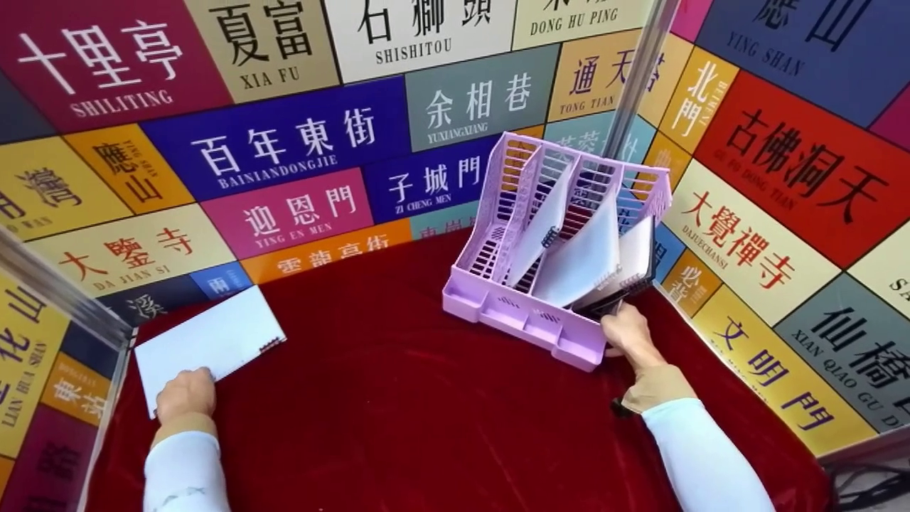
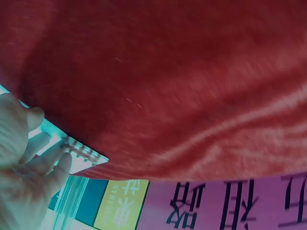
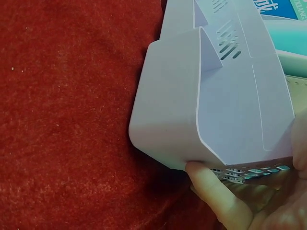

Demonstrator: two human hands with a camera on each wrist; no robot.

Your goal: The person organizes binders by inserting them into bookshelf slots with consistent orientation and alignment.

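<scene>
My left hand grips a white spiral notebook by its near edge, at the left of the table. In the left wrist view the fingers bend around the notebook's edge close to the wire binding. A lilac desk file rack stands at the right, its slotted dividers upright and a shallow tray along its front. My right hand holds the rack's near right corner. In the right wrist view one finger bears on the lower front edge of the rack.
Several notebooks lean in the rack's slots, one with a dark cover at the right. Dark red cloth covers the table. Panels printed with place names rise behind and on both sides. Cables lie beyond the right front corner.
</scene>
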